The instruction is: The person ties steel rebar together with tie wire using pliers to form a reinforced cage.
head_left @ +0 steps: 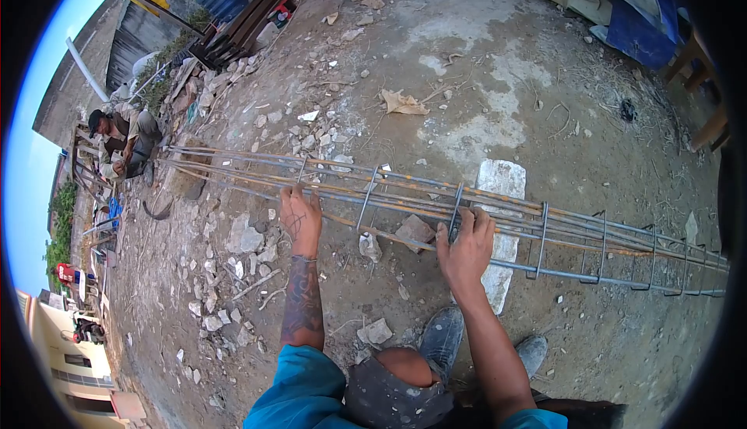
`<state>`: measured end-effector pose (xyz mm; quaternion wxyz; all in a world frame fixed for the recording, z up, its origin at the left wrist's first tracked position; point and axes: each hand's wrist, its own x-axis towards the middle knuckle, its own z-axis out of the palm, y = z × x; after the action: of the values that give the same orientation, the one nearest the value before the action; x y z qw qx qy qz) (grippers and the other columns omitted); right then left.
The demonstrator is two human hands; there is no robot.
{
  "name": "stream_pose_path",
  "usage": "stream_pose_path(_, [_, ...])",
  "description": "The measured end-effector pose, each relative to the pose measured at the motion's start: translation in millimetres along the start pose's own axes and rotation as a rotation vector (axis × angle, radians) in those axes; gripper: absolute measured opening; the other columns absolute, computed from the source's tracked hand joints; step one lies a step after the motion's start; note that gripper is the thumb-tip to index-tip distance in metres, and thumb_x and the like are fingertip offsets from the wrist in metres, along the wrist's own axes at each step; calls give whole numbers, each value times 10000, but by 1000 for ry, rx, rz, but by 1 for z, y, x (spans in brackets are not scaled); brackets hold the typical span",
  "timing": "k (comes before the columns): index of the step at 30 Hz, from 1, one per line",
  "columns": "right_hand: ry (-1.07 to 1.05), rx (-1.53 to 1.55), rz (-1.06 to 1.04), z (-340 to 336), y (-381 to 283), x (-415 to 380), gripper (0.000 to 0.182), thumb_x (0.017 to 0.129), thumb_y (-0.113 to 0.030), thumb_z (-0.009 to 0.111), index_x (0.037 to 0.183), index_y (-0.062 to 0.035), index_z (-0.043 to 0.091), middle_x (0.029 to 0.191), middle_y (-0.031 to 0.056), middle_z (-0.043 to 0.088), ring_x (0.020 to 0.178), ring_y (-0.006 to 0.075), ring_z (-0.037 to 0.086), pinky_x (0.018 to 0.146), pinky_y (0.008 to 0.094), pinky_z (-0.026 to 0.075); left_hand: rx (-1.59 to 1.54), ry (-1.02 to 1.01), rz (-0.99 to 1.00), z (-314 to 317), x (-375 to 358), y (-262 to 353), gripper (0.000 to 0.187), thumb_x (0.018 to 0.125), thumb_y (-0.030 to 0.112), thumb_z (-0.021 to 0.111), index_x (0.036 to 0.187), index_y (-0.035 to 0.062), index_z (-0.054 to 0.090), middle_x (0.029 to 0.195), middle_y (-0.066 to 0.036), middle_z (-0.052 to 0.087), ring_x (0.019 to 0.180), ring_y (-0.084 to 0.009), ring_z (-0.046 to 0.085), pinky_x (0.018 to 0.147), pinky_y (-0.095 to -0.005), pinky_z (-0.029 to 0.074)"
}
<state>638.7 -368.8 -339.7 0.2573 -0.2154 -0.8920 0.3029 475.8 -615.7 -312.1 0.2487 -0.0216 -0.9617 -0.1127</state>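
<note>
Outdoors on a dusty, rubble-strewn concrete yard (545, 79), we crouch over a long rebar cage (498, 219) that lies flat on the ground and runs from left to right across our view. Our left hand (300, 215) rests on the near bars with its fingers curled over them, where the long rods lie bare. Our right hand (467, 246) grips a near bar just beside a stirrup (455, 211), fingers wrapped around the steel. To the right of that hand, several square stirrups already stand spaced along the rods; to the left, we see only one or two more, and then the rods run on with no ties, so we judge the cage roughly half fitted. A broken brick (415, 231) and a white slab (500, 219) sit under the bars between our hands and just beyond. Our shoes (443, 336) show below. Far left, another person (120, 141) crouches at the rods' end.
</note>
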Motion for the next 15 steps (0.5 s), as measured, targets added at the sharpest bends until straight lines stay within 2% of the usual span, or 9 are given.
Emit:
stream_pose_path(4, [25,-9,-14,1,-1,0,451,782,-199,696,1141,30,548,1167,217,499,1047,370,472,910,451,396,116,-39,11,12,6,-52,289,779,154,666,1048,54,631,978,-171,620,882,-369,622,747,-448,503])
stream_pose_path(7, [0,10,3,0,-2,1,449,782,-197,696,1141,29,549,1174,219,497,1050,371,472,913,453,395,146,-32,-12,15,7,-61,259,769,134,641,1016,56,649,980,-181,632,897,-377,625,759,-457,507])
stream_pose_path(9, [8,5,-2,1,-1,1,448,780,-196,696,1139,29,550,1176,220,497,1051,372,472,914,452,396,123,-124,-138,16,10,-61,197,775,133,618,951,58,667,965,-184,645,892,-384,627,748,-464,506])
stream_pose_path(12, [13,2,4,3,1,0,446,775,-193,697,1133,29,550,1179,222,496,1052,373,473,914,451,398,136,-85,-135,19,12,-64,166,780,133,606,910,57,676,946,-181,651,894,-382,628,748,-466,504])
stream_pose_path(15, [5,16,10,4,1,0,446,768,-190,697,1127,26,545,1179,219,496,1047,372,475,910,450,402,158,-123,-153,15,14,-62,182,780,136,607,931,60,675,953,-177,655,899,-371,629,747,-464,501])
